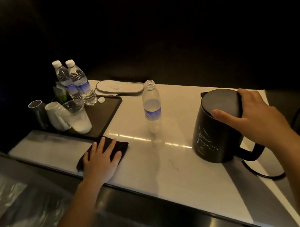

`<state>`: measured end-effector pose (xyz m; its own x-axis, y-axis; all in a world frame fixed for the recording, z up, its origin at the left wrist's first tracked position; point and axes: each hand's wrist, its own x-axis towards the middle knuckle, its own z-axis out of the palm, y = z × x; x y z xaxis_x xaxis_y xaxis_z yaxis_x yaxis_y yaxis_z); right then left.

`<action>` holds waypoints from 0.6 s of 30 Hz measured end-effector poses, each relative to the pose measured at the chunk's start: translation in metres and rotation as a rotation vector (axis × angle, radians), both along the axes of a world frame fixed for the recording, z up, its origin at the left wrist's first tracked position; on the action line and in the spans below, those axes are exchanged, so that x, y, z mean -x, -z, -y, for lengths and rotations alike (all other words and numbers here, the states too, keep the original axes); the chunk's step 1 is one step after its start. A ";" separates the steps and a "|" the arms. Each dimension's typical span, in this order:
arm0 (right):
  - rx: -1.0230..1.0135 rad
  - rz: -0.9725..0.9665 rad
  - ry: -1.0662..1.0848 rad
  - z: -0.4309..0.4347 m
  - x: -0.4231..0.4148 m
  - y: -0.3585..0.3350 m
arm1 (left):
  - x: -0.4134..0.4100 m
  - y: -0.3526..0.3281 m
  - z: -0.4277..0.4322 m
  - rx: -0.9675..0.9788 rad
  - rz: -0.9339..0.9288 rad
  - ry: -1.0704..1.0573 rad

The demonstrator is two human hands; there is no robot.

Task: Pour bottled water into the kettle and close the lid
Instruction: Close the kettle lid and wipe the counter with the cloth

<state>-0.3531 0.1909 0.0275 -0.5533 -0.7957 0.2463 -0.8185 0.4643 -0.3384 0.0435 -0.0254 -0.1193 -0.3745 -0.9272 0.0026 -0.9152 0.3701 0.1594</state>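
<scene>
A black electric kettle stands at the right of the pale counter, its lid down. My right hand rests on top of the lid, fingers spread over it and thumb along the near rim. An uncapped, see-through plastic bottle stands upright in the middle of the counter, apart from both hands; it looks empty. Its white cap lies on the black tray. My left hand lies flat on a dark folded cloth near the counter's front edge.
A black tray at the left holds two capped full water bottles, a clear plastic cup, a white mug and a dark mug. White slippers lie behind. The kettle's cord loops toward the front right.
</scene>
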 end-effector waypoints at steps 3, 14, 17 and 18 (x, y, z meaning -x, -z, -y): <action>0.013 0.021 -0.003 -0.002 -0.004 -0.002 | -0.002 0.014 0.004 -0.034 0.001 0.002; 0.076 0.051 0.064 -0.004 -0.019 -0.003 | 0.041 -0.002 -0.063 0.143 -0.349 -0.072; 0.102 0.045 0.098 -0.004 -0.024 -0.002 | 0.074 -0.014 -0.099 0.100 -0.551 -0.002; 0.104 0.041 0.107 -0.004 -0.025 -0.002 | 0.087 -0.019 -0.110 0.045 -0.679 0.029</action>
<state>-0.3277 0.1953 0.0295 -0.6447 -0.7031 0.2999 -0.7508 0.5088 -0.4213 -0.0436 0.0845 -0.1002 -0.3014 -0.9102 0.2842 -0.6071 0.4130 0.6789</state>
